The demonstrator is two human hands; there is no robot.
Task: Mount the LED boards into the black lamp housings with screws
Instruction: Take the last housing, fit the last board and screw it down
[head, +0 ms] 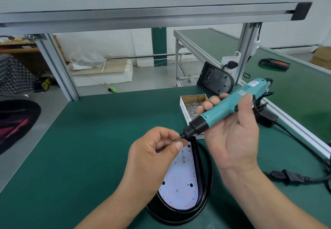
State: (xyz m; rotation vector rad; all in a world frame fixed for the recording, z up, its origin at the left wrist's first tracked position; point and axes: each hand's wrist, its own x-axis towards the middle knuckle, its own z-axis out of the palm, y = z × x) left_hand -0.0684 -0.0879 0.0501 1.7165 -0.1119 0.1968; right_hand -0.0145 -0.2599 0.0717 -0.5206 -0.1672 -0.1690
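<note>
the left hand [157,150] is curled, thumb and forefinger pinching the tip of the bit [177,139]; whether a screw sits between them is too small to tell. the right hand [232,139] is palm up, with fingers wrapped round the teal body of the screwdriver [227,106] and thumb laid on its upper side. the tool slants down to the left, its black nose pointing at the left fingertips. both hands hover over the far end of the led board [180,180], a white plate dotted with red and a few orange leds. it lies inside the black housing [206,191], which rests flat on the green table [89,139] near the front edge, rounded end toward the person. one screw head shows in the board's near half. just beyond the right hand's fingers stands a small open box [192,105] full of silvery screws, partly hidden by the screwdriver. farther back a second housing [215,81] stands tilted at the table's far edge, inner side facing the person. right of the hands a black cable [286,176] with a plug joint runs across the table. a grey aluminium shelf [143,10] crosses overhead, and a second green bench [295,94] stretches off at far right.
</note>
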